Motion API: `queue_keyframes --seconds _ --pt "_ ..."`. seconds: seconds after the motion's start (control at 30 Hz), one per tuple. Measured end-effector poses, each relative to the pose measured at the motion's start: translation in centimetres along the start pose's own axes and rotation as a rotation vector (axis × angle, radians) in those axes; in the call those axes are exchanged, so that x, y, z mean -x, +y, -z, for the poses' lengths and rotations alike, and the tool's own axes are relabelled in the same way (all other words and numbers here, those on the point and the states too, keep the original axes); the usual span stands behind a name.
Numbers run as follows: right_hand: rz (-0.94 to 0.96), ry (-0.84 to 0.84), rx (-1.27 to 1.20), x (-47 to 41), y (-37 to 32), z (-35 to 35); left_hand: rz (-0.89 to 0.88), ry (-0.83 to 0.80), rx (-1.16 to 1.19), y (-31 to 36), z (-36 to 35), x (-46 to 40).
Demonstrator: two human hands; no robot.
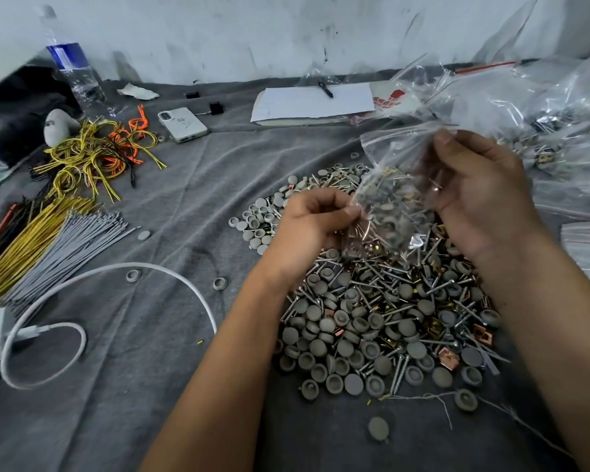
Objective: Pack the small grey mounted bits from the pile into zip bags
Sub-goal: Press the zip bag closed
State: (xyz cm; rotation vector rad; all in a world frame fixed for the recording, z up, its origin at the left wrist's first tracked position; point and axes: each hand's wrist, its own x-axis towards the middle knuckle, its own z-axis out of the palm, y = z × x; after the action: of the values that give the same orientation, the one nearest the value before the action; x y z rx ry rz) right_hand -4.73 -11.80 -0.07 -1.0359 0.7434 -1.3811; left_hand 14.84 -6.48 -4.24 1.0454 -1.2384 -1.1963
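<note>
I see one grey cloth (pixel 157 335) spread under everything, and on it one big pile (pixel 382 321) of grey caps, screws and small copper clips, far too many to count, lying just below both of my hands. My right hand (pixel 477 199) has its fingers curled round the upper side of one clear zip bag (pixel 394 185) held above the pile, while my left hand (pixel 307 229) pinches the bag's lower corner between thumb and fingertips. Smaller things sit apart: one notebook (pixel 314 102), one water bottle (pixel 74 68), one phone (pixel 182 125) and one pen (pixel 325 88).
</note>
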Motion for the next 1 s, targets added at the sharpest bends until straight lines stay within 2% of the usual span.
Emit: queue_keyframes --seconds 0.07,0.1,0.33,0.63,0.73,0.83,0.93,1.0 --pt "-0.056 0.031 -0.078 0.1 0.0 0.2 0.073 -0.105 0.130 0.3 0.2 0.1" --pt "-0.073 0.029 -0.084 0.2 0.2 0.2 0.093 -0.108 0.168 0.4 0.2 0.2" --pt "-0.116 -0.052 0.109 1.0 2.1 -0.9 0.011 0.176 0.209 -0.2 -0.4 -0.3" --pt "-0.021 -0.265 0.509 1.5 3.4 -0.5 -0.030 0.285 0.187 0.0 -0.4 -0.2" --pt "0.001 -0.286 0.492 1.5 3.5 -0.5 -0.103 0.391 0.145 0.3 -0.1 -0.2" --pt "-0.001 -0.290 0.406 1.7 3.5 -0.6 -0.155 0.407 0.219 0.7 0.0 -0.2" --pt "-0.061 -0.349 0.311 1.7 3.0 -0.3 -0.092 0.366 0.302 0.6 -0.3 -0.3" --pt "-0.036 -0.376 0.376 1.8 2.9 -0.2 -0.009 0.362 0.298 0.4 -0.3 -0.4"
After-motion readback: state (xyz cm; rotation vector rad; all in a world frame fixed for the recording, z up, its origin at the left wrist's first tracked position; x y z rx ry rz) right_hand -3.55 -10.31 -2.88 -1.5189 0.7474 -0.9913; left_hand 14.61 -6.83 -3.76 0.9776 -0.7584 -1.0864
